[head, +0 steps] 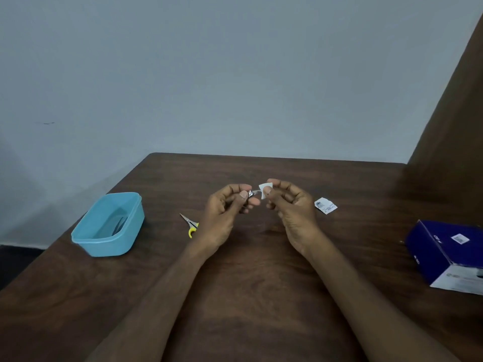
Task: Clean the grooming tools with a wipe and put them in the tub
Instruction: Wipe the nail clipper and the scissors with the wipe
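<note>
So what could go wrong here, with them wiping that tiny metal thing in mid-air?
The small metal tool is only pinched by the left hand above the table; rubbing with the wipe in the right hand could knock it loose. The scissors lie close to the left wrist, blades bare, so a careless move might nudge them or catch skin. The tub sits near the table's left edge; dropping tools in roughly might push it off.

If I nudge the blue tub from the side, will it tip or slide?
The blue tub is low and wide, so it would likely slide, not tip. It looks like thin plastic with little inside, so probably light. The wooden table looks smooth.
</note>
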A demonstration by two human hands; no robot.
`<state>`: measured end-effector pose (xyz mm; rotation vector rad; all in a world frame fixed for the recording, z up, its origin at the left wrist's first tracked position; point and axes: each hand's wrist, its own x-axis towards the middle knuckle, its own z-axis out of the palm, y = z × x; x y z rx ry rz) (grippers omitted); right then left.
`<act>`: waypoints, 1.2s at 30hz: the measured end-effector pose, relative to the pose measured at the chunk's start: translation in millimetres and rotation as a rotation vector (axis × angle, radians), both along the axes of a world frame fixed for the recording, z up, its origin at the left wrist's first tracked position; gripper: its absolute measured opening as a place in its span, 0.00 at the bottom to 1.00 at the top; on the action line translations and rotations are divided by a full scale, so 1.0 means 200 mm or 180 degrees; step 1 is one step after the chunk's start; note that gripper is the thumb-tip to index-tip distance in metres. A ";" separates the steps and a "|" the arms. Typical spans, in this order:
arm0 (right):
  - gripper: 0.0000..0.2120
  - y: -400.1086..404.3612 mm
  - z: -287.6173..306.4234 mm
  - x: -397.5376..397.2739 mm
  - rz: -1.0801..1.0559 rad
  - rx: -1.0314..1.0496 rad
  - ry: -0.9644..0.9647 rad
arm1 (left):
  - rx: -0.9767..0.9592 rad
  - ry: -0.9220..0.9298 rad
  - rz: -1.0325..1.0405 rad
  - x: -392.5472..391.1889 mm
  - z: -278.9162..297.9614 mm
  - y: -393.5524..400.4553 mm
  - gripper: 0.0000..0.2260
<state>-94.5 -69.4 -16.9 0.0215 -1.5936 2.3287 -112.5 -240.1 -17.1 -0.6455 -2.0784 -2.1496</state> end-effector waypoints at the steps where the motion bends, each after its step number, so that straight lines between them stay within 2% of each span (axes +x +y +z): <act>1: 0.12 0.01 0.00 -0.01 0.0046 -0.0099 -0.0042 | -0.0032 -0.0003 -0.0043 0.00 0.00 0.01 0.08; 5: 0.13 0.02 -0.01 -0.03 0.0264 -0.0256 -0.0215 | -0.0357 0.0061 -0.0022 -0.05 -0.01 0.03 0.11; 8: 0.10 0.04 -0.01 -0.04 -0.0121 -0.0236 -0.0141 | -0.0636 0.0209 -0.0037 -0.10 0.01 0.04 0.13; 10: 0.05 0.07 -0.01 -0.06 -0.0474 -0.0103 -0.0057 | -0.0469 0.0209 -0.0026 -0.12 0.01 0.07 0.12; 13: 0.01 0.09 -0.02 -0.07 -0.0470 -0.0088 0.0041 | -0.0127 0.0276 0.0024 -0.11 -0.02 0.11 0.11; 16: 0.03 0.08 -0.02 -0.07 -0.0295 0.0058 0.0024 | -0.0193 0.0445 0.0005 -0.11 -0.06 0.14 0.08; 21: 0.01 0.04 -0.02 -0.04 -0.0318 0.0150 0.0059 | -0.0312 0.0541 -0.0026 -0.12 -0.05 0.14 0.05; 26: 0.07 0.08 0.00 -0.07 -0.0692 0.0161 -0.0030 | -0.0430 0.0540 -0.0079 -0.16 -0.08 0.15 0.06; 31: 0.17 0.10 -0.01 -0.06 -0.0266 0.0089 -0.0169 | -0.0502 0.0657 0.0001 -0.15 -0.07 0.14 0.05; 36: 0.10 0.12 0.01 -0.04 -0.0383 0.0028 -0.0072 | -0.0676 0.0802 -0.0227 -0.11 -0.04 0.13 0.06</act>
